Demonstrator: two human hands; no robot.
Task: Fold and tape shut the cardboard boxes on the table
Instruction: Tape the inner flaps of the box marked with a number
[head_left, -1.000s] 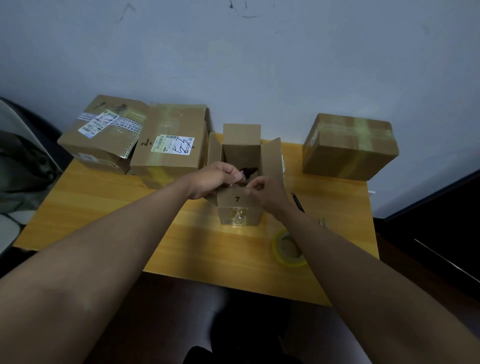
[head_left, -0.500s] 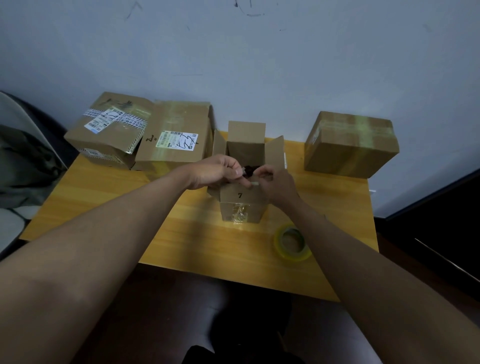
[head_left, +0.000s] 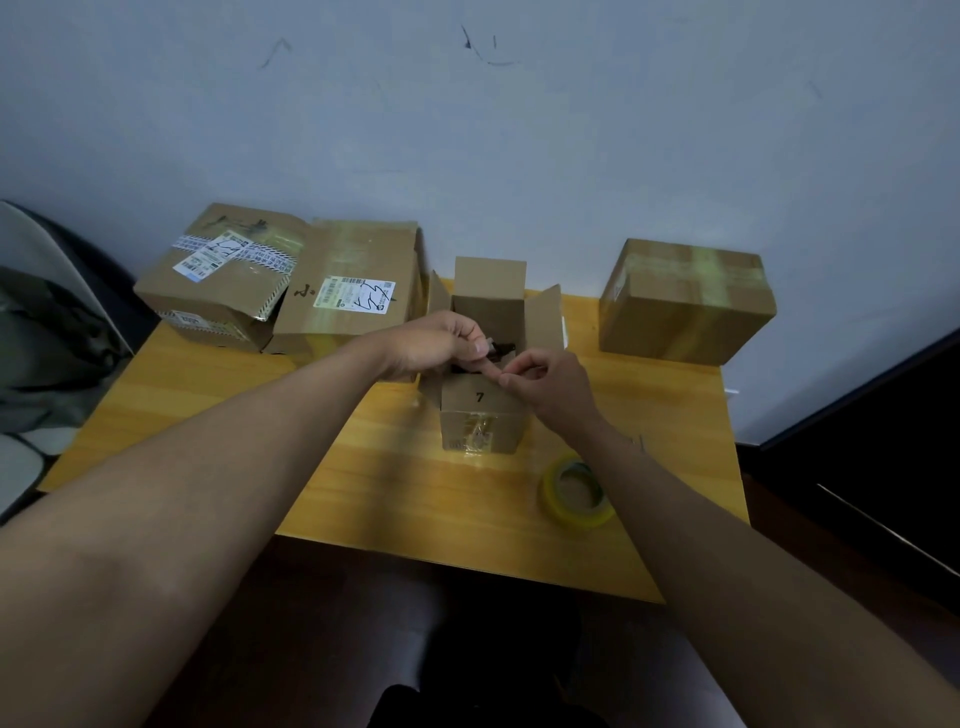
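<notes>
A small open cardboard box (head_left: 480, 415) marked "7" stands mid-table, its back and side flaps up and something dark inside. My left hand (head_left: 441, 345) and my right hand (head_left: 553, 382) meet over its front rim. Both have curled fingers that pinch a small pale strip (head_left: 488, 347), which looks like clear tape, just above the opening. The front flap is hidden under my fingers. A roll of yellowish tape (head_left: 575, 493) lies flat on the wooden table (head_left: 415, 499), under my right forearm.
Two taped boxes with labels (head_left: 218, 275) (head_left: 353, 291) sit at the back left. Another taped box (head_left: 685, 299) is at the back right. A wall runs close behind. A chair with dark cloth (head_left: 47, 322) stands left of the table.
My hands rose slightly from the box's front wall to its top rim and drew closer together. The view shifted a little; the boxes and the tape roll stayed put.
</notes>
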